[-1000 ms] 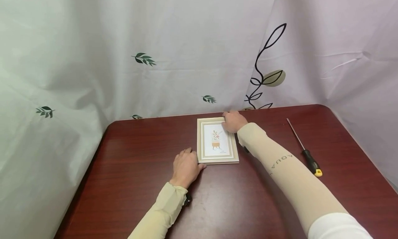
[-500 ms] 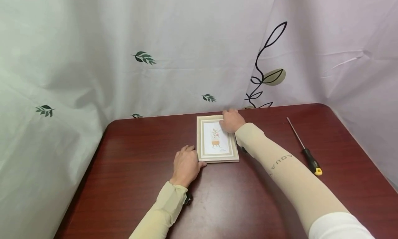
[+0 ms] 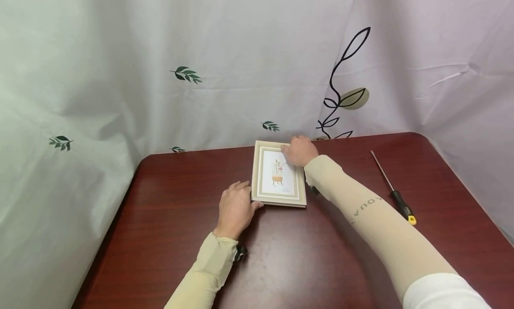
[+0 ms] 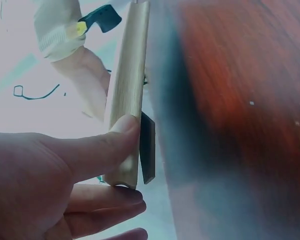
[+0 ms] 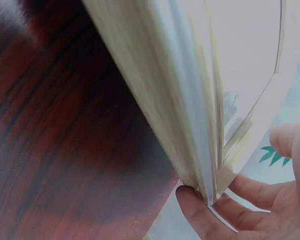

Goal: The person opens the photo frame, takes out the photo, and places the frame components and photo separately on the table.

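A cream picture frame with a potted-plant print faces up near the table's back edge, raised off the tabletop and slightly tilted. Its lower left corner is gripped by my left hand, thumb along the bottom side and fingers at the left side. My right hand holds the upper right corner, fingertips around it in the right wrist view. Behind the frame in the left wrist view, a dark flat piece sticks out from the back.
On the right of the dark red table lies a screwdriver with a black and yellow handle. A pale curtain with leaf prints hangs right behind the table's back edge.
Both hands have raised the picture frame from the tabletop and turned it slightly. It sits a little farther up and left in the head view. The screwdriver has stayed in place.
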The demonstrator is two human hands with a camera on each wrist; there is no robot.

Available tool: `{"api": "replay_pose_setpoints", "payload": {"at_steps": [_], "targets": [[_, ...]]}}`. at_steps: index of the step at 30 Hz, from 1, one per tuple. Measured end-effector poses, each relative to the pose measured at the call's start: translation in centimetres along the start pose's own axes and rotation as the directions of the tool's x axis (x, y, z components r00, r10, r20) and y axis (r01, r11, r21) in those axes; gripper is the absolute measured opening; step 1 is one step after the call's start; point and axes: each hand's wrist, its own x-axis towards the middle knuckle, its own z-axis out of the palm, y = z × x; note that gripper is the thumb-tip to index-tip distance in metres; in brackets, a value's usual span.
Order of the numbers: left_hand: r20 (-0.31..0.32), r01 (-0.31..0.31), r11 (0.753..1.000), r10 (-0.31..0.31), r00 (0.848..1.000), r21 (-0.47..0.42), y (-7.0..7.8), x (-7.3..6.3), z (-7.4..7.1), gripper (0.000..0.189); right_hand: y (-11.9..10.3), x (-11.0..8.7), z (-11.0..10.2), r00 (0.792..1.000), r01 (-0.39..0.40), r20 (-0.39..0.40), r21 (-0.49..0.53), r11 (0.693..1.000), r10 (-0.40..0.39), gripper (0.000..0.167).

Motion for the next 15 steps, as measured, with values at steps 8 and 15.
{"api": "replay_pose_setpoints", "payload": {"at_steps": [8,15], "targets": [[-0.038,0.021,0.998,-0.023,0.999,-0.054,0.0,0.0,-0.9,0.045,0.0,0.1,-0.6,1.000,-0.018,0.007,0.064,0.998,0.018,0.056],[-0.048,0.058,0.992,-0.063,0.997,-0.113,0.1,0.0,-1.3,0.049,0.4,0.2,-0.9,0.998,-0.038,0.047,0.135,0.990,0.032,0.057]]}}
